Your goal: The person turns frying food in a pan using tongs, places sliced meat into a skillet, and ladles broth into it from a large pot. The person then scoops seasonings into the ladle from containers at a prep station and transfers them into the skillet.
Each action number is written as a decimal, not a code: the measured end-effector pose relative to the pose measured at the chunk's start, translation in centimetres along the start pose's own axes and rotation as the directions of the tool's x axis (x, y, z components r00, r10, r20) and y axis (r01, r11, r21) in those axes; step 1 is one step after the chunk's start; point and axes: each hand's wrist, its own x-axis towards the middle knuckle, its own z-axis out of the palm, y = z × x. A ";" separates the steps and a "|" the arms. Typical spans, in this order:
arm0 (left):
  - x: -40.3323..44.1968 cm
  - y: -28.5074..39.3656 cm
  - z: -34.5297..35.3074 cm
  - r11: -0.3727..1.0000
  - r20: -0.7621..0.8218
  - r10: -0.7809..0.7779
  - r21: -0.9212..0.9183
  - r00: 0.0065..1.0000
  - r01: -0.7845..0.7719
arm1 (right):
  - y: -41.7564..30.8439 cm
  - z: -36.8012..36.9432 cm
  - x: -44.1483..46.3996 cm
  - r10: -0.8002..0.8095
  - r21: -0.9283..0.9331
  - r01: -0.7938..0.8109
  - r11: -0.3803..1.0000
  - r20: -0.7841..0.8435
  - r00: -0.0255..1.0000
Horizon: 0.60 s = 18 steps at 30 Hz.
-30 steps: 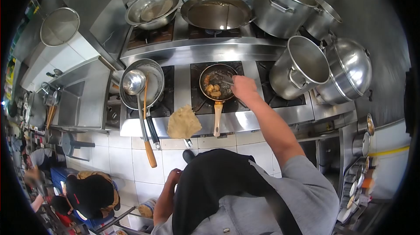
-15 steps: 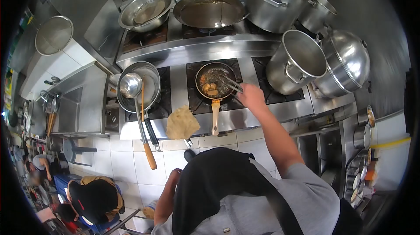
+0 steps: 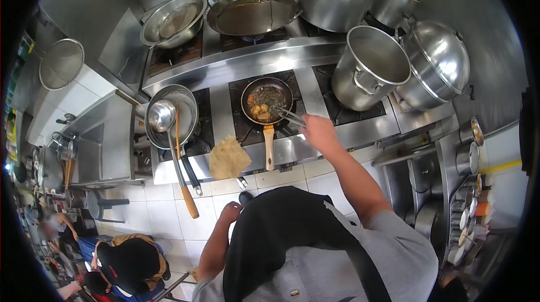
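Observation:
Metal tongs (image 3: 292, 117) are gripped in my right hand (image 3: 318, 131), closed around their near end. The tongs' tips reach into the right side of a small frying pan (image 3: 245, 105) on the front middle burner. Several browned pieces of food (image 3: 260, 111) lie in the bubbling oil, left of the tips. The pan's wooden handle points toward me, untouched. My left hand (image 3: 230, 212) hangs low beside my black apron, away from the stove; its fingers are too small and partly hidden to read.
A tan, crumpled cloth-like piece (image 3: 229, 157) lies at the stove's front edge. To its left, a ladle (image 3: 162, 115) rests across a larger pan (image 3: 190, 99). Tall pots (image 3: 368, 71) stand at right, a wide oil-filled wok (image 3: 253, 12) behind. Another person (image 3: 132, 262) is at lower left.
The tongs' tips have shifted from the pan's upper right to its lower right, and my right hand has drawn back a little. My left hand has risen slightly. The camera view has shifted.

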 end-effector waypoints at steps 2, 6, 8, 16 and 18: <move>-0.7 0.7 0.4 0.989 0.042 0.132 0.064 0.990 -0.134 | -0.7 0.5 1.8 -0.014 -0.007 0.014 1.000 0.010 1.000; 0.0 -2.5 3.2 0.996 0.035 -0.048 -0.067 0.998 0.050 | -1.2 3.5 4.8 -0.052 -0.093 0.053 0.994 0.007 0.999; -0.5 -5.4 4.5 1.000 0.047 -0.011 0.020 0.999 0.010 | -1.0 2.6 4.6 -0.040 -0.088 0.041 0.995 0.013 0.999; -4.0 -11.1 5.3 0.991 0.048 -0.022 0.135 0.999 0.015 | -2.5 1.3 5.3 -0.070 -0.138 0.070 0.988 0.010 0.998; -3.9 -11.1 5.2 0.994 0.030 -0.023 0.110 0.999 0.019 | -2.9 1.0 5.2 -0.069 -0.147 0.069 0.987 0.000 0.998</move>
